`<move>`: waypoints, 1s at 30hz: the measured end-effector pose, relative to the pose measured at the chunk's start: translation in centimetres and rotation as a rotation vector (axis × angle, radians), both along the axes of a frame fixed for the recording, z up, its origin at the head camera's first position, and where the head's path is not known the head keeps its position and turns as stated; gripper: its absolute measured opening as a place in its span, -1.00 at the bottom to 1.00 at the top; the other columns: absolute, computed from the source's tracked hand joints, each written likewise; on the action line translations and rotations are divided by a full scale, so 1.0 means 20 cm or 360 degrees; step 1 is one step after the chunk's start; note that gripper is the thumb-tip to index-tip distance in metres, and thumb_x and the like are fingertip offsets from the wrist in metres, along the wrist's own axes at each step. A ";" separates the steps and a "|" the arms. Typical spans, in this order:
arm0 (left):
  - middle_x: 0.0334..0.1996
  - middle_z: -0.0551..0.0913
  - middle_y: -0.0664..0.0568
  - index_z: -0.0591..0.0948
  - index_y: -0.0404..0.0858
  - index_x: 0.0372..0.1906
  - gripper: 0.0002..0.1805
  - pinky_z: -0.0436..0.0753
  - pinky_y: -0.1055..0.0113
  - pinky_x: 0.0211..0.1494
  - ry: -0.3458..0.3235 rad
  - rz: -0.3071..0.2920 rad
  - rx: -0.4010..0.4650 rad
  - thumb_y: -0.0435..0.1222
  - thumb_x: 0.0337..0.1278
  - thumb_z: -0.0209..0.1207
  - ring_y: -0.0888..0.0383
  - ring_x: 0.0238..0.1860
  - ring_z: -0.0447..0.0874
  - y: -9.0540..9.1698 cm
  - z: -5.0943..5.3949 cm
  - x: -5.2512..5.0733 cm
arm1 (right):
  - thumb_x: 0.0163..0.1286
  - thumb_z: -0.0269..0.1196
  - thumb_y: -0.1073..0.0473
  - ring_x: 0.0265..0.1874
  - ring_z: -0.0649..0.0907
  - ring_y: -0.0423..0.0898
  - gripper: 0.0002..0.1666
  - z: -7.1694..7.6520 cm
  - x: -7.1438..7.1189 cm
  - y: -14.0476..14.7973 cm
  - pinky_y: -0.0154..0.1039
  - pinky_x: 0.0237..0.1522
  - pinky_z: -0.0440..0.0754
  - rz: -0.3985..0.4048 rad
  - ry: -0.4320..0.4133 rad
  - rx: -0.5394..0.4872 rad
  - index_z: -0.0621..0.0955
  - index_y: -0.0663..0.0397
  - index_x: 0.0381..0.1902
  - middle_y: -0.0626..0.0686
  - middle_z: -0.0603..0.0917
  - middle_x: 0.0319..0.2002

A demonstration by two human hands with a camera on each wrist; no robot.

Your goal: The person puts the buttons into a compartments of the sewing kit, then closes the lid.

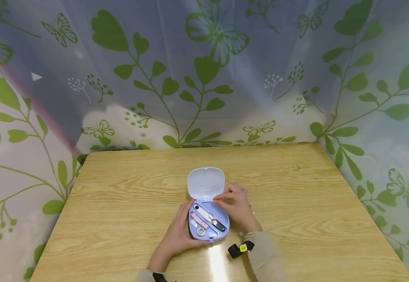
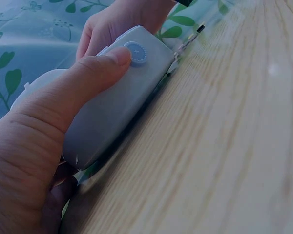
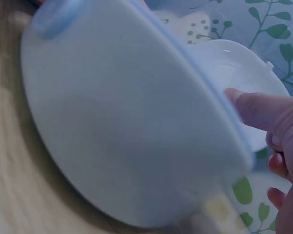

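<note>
- Head view, nearest first: a black band (image 1: pixel 236 251) with a yellow label lies beside the right sleeve (image 1: pixel 262 250), on the near side of the worktop (image 1: pixel 126 184).
- Left hand (image 1: pixel 180 234): its grip holds the pale blue box (image 1: pixel 222 237), fingers along the left side and thumb across the near side. The left wrist view shows the thumb tip against a round button (image 2: pixel 138 54).
- The box stands a little nearer than the middle of the worktop, lid raised on its far side; whether its base lies flat, I cannot tell.
- Inside, from near to far: a small ring (image 1: pixel 200 231) at the near left, a pink strip (image 1: pixel 199 221) beyond it, and white-and-black snips (image 1: pixel 209 217) slanting from far left to near right.
- Right hand (image 1: pixel 239 205): it reaches in from the right, its thumb and finger close together at the far edge of the box. Their grip looks narrow; whether anything is between the tips, I cannot tell.
- The step in hand seems to be placing or picking up some small item there; the next move probably calls for a steady box and a precise fingertip pinch.
- Farthest: the white lid (image 1: pixel 206 182), then a leaf-patterned curtain (image 1: pixel 148 98).
</note>
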State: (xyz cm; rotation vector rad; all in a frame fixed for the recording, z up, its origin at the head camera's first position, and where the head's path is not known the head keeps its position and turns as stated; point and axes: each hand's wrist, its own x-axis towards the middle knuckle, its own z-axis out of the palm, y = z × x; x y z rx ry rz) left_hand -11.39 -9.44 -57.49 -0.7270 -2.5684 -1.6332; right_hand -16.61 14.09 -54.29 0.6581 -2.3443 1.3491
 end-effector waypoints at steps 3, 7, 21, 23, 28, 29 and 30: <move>0.44 0.23 0.08 0.09 -0.08 0.57 0.43 0.27 -0.05 0.46 -0.0013 0.0001 -0.0005 0.04 -0.57 0.67 0.05 0.41 0.26 0.00 0.00 0.00 | 0.01 0.55 0.26 -0.33 0.37 -0.17 -0.88 -0.01 0.00 -0.03 -0.10 -0.10 0.08 0.0028 0.0019 0.0019 0.81 -0.04 -0.45 -0.12 0.38 -0.51; 0.44 0.23 0.08 0.08 -0.08 0.57 0.43 0.28 -0.05 0.46 -0.0002 -0.0001 -0.0010 0.05 -0.56 0.66 0.04 0.40 0.27 0.00 0.00 0.00 | 0.02 0.55 0.23 -0.34 0.34 -0.18 -0.89 -0.03 0.00 -0.05 -0.10 -0.11 0.08 0.0035 0.0090 0.0080 0.81 -0.04 -0.45 -0.05 0.39 -0.51; 0.41 0.26 0.11 0.11 -0.08 0.56 0.41 0.29 0.01 0.46 0.0043 -0.0016 0.0033 0.10 -0.55 0.65 0.07 0.39 0.28 -0.01 -0.02 -0.01 | 0.03 0.56 0.21 -0.31 0.33 -0.20 -0.88 -0.06 0.02 -0.09 -0.09 -0.11 0.11 -0.0023 0.0111 0.0168 0.82 -0.10 -0.45 -0.20 0.35 -0.47; 0.41 0.26 0.11 0.11 -0.07 0.56 0.41 0.28 0.01 0.47 0.0026 -0.0020 0.0041 0.10 -0.55 0.65 0.08 0.39 0.28 -0.01 -0.02 -0.01 | 0.03 0.56 0.21 -0.31 0.34 -0.21 -0.88 -0.06 0.02 -0.09 -0.08 -0.11 0.12 -0.0021 0.0113 0.0174 0.82 -0.10 -0.45 -0.21 0.35 -0.47; 0.42 0.25 0.11 0.09 -0.05 0.56 0.41 0.26 0.02 0.48 -0.0010 -0.0020 0.0030 0.11 -0.55 0.64 0.09 0.41 0.26 -0.01 -0.01 -0.01 | 0.05 0.55 0.21 -0.31 0.35 -0.22 -0.88 -0.06 0.03 -0.08 -0.08 -0.10 0.12 -0.0016 0.0076 0.0162 0.82 -0.10 -0.42 -0.21 0.36 -0.47; 0.42 0.25 0.11 0.09 -0.05 0.57 0.42 0.26 0.02 0.48 -0.0013 -0.0019 0.0027 0.11 -0.55 0.64 0.09 0.41 0.26 -0.01 -0.01 -0.01 | 0.05 0.55 0.21 -0.31 0.36 -0.22 -0.88 -0.06 0.03 -0.08 -0.08 -0.10 0.12 -0.0012 0.0059 0.0149 0.82 -0.10 -0.41 -0.21 0.36 -0.47; 0.42 0.24 0.11 0.08 -0.05 0.57 0.42 0.26 0.02 0.48 -0.0015 -0.0020 0.0025 0.11 -0.55 0.64 0.10 0.41 0.26 -0.01 -0.01 -0.01 | 0.06 0.55 0.21 -0.31 0.36 -0.22 -0.87 -0.06 0.03 -0.08 -0.09 -0.10 0.11 -0.0008 0.0037 0.0132 0.82 -0.10 -0.40 -0.22 0.36 -0.47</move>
